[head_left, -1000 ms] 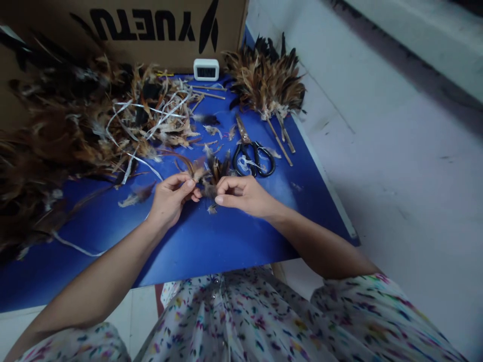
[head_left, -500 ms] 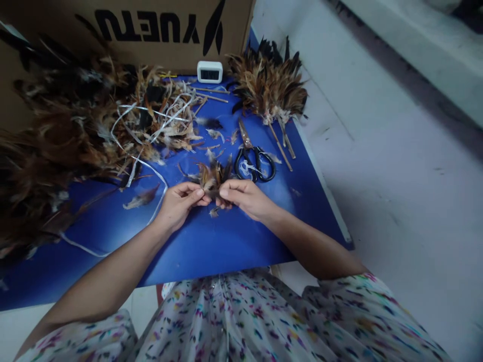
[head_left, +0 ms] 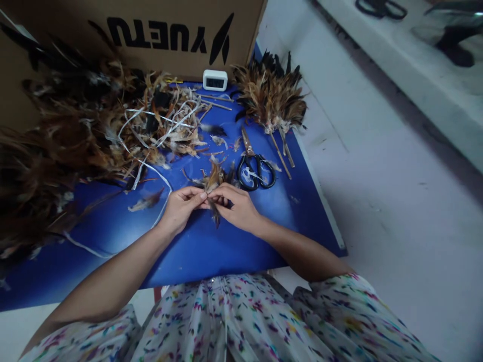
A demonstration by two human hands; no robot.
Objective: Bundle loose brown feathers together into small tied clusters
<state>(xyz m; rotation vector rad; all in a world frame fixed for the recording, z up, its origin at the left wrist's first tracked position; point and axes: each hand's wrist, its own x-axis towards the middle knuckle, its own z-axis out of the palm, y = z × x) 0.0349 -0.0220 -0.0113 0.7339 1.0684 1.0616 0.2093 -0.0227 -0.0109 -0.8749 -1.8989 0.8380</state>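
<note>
Near the front of the blue table, my left hand (head_left: 184,206) pinches a small bunch of brown feathers (head_left: 214,177) between thumb and fingers. My right hand (head_left: 236,205) is closed on the same bunch from the other side, its fingertips meeting the left ones. One dark feather (head_left: 215,215) points down toward me below the fingers. Just beyond the right hand lie black-handled scissors (head_left: 254,168), with a scrap of white ribbon over the handles. The base of the bunch is hidden by my fingers.
A large heap of brown feathers (head_left: 94,136) with white ribbon (head_left: 162,176) covers the left side. Finished-looking feather bundles on sticks (head_left: 271,95) lie back right. A white digital timer (head_left: 215,80) stands before a cardboard box (head_left: 166,15). A wall (head_left: 377,176) borders the right.
My right hand has moved left, closing the gap to my left hand. A dark feather now sticks down below the fingers. The whole view has shifted slightly.
</note>
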